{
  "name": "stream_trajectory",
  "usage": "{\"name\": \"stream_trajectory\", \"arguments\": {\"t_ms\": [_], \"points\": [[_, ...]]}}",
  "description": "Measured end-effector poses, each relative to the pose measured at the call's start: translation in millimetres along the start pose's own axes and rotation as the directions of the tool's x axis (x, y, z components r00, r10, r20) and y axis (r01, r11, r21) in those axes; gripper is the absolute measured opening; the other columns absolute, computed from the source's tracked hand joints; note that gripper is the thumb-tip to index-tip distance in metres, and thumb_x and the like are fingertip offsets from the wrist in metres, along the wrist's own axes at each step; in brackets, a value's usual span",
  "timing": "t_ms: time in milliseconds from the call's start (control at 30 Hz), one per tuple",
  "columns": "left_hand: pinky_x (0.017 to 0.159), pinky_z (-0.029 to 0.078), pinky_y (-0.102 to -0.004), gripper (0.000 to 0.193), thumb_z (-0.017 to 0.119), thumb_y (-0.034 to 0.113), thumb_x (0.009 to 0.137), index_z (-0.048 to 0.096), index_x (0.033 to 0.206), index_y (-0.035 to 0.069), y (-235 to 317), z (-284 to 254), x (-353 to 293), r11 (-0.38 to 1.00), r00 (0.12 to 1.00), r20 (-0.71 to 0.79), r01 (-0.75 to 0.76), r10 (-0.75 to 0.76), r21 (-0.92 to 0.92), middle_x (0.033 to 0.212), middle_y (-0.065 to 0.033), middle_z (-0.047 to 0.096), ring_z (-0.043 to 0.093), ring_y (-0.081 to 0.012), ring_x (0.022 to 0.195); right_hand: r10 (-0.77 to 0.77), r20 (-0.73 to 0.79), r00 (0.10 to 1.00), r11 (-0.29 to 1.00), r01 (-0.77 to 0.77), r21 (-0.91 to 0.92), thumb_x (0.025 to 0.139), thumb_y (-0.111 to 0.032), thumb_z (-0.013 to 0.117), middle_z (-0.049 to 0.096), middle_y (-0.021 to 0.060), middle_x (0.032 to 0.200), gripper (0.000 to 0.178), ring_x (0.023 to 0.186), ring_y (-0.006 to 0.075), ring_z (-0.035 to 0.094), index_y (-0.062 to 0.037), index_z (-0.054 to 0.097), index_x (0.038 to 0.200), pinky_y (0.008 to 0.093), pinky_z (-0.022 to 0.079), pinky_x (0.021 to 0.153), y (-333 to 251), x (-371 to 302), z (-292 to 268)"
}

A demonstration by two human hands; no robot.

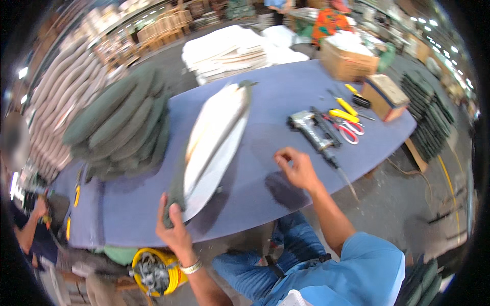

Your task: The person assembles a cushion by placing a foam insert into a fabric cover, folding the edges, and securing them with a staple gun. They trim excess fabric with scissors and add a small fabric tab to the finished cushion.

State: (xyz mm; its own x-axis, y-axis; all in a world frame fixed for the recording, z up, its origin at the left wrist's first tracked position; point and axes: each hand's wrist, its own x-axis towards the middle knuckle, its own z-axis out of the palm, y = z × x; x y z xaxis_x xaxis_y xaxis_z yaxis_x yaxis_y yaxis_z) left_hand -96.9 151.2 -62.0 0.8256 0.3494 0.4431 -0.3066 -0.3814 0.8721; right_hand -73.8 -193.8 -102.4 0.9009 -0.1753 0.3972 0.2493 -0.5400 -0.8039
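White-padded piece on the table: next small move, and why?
Probably bring the right hand over to steady the white-padded piece: only the left hand grips it, at its near end, while the right, apparently empty, hovers apart from it over the table.

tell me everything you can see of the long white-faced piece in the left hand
The long padded piece is narrow, tapering toward its far end. Its visible side is mostly white, with a shadowed line running lengthwise and dark grey-green, fabric-like covering along the left edge and at both ends. It slants over the blue table, its near end gripped by the left hand. Blur hides finer detail; whether it touches the table is unclear.
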Motion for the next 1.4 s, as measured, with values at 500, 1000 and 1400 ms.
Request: {"name": "stream_trajectory", "arguments": {"t_ms": [500,1000,1400], "points": [[0.104,0.047,-0.0390,0.044,0.063,0.014,0.099,0.060,0.135,-0.010,2.8,9.4,-7.2,0.990,0.987,0.068,-0.140,0.142,-0.034,0.132,-0.0230,0.066,0.064,-0.0286,0.119,0.095,-0.100,0.990,0.801,-0.136,-0.583,0.085,-0.015,0.073,0.069,0.0247,0.106,0.050,0.094,0.0351,0.070,-0.0051,0.058,0.131,0.0488,0.058,0.082,109.6,67.1,-100.7],[0.101,0.051,-0.0376,0.044,0.076,0.016,0.089,0.068,0.130,0.000,-1.3,4.7,-29.4,0.981,0.979,0.098,-0.183,0.176,0.066,0.126,-0.0177,0.071,0.069,-0.0284,0.116,0.223,0.299,0.928,0.696,-0.367,0.617,0.091,-0.006,0.076,0.069,0.0157,0.123,0.050,0.088,0.0199,0.068,0.0027,0.057,0.136,0.0333,0.058,0.078,-84.1,-103.8,-19.1],[0.105,0.051,-0.0416,0.054,0.088,0.019,0.077,0.070,0.126,0.007,-9.5,9.0,-43.4,0.918,0.921,0.048,-0.390,0.387,0.077,0.125,-0.0123,0.072,0.067,-0.0304,0.119,-0.054,0.511,0.858,0.839,-0.239,0.489,0.097,0.000,0.065,0.070,0.0159,0.118,0.046,0.067,0.0102,0.059,0.0023,0.051,0.141,0.0248,0.050,0.056,-133.1,-103.6,17.6]]}}
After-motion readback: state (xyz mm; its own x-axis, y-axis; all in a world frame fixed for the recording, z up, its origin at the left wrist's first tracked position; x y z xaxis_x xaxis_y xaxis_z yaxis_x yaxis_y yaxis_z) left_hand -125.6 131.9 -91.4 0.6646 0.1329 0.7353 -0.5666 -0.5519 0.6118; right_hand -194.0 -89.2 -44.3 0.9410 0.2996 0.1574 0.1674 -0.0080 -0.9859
